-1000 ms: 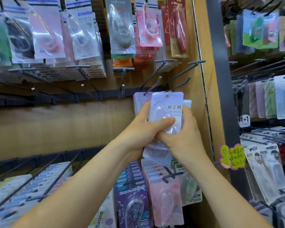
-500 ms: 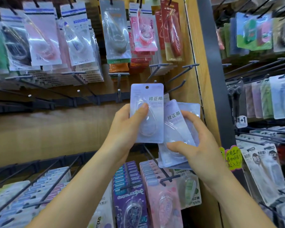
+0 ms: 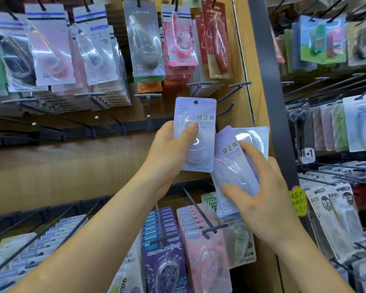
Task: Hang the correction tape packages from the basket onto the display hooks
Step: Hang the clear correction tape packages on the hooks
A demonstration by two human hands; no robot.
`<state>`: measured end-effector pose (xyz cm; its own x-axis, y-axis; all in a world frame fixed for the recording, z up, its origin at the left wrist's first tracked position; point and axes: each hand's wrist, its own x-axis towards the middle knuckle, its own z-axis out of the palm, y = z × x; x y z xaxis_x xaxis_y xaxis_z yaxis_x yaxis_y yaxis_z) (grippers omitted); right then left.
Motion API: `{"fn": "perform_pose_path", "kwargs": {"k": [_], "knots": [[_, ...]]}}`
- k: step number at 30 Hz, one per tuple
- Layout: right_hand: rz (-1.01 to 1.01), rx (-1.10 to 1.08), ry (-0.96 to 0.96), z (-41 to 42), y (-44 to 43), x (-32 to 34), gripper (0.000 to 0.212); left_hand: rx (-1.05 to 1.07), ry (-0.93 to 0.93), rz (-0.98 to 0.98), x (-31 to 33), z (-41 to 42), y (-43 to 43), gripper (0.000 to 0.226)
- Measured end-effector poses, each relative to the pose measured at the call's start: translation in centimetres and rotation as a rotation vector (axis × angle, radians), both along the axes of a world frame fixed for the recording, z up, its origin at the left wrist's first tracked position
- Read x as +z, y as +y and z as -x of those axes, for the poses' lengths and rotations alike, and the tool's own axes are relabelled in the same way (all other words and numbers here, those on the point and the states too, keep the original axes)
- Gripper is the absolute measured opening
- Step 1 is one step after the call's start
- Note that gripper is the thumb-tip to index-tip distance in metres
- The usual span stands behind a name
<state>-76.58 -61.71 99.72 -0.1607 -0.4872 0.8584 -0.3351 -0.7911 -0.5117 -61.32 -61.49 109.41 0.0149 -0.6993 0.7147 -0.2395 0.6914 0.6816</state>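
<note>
My left hand [image 3: 170, 149] holds one pale lilac correction tape package [image 3: 195, 123] upright, thumb on its clear blister, its hang hole at the top. The package sits just below and in front of empty dark display hooks [image 3: 224, 98]. My right hand [image 3: 260, 191] grips a small stack of the same lilac packages [image 3: 232, 157], tilted to the right, just right of and lower than the single one. The basket is not in view.
Rows of hanging tape packages fill the hooks above [image 3: 144, 43] and below [image 3: 167, 250]. Several bare hooks [image 3: 97, 121] jut out at mid height on the left. A wooden side panel [image 3: 241, 60] and a dark post [image 3: 264, 81] border the right; more stocked hooks lie beyond.
My left hand has drawn one package off the stack and raised it toward the empty hooks. My right hand has moved down and right with the remaining stack.
</note>
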Motion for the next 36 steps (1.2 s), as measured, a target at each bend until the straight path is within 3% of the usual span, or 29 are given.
{"fn": "perform_pose_path", "kwargs": {"k": [8,12,15,18,21,30,36], "knots": [[0.029,-0.129,0.088,0.8,1.1,-0.1,0.07,0.053,0.055,0.041,-0.2,0.0,0.2,0.024],[-0.009,-0.194,0.146,0.9,1.9,0.2,0.069,0.064,0.027,0.119,-0.1,-0.4,-0.3,0.046],[-0.051,-0.195,0.2,0.8,2.4,0.6,0.067,0.136,-0.128,0.148,0.2,-0.7,-1.1,0.052],[-0.101,-0.134,0.229,1.0,1.9,0.8,0.068,0.261,-0.264,0.042,1.0,-1.4,-2.7,0.048],[-0.123,-0.036,0.226,1.2,1.2,0.9,0.066,0.297,-0.354,-0.066,1.0,-2.7,-4.4,0.063],[-0.187,0.357,0.011,1.7,-1.1,0.6,0.055,0.56,-0.553,0.031,1.0,-4.7,-9.9,0.075],[-0.145,0.319,0.014,1.3,-1.1,1.1,0.056,0.582,-0.571,0.008,0.9,-5.6,-12.5,0.07]]}}
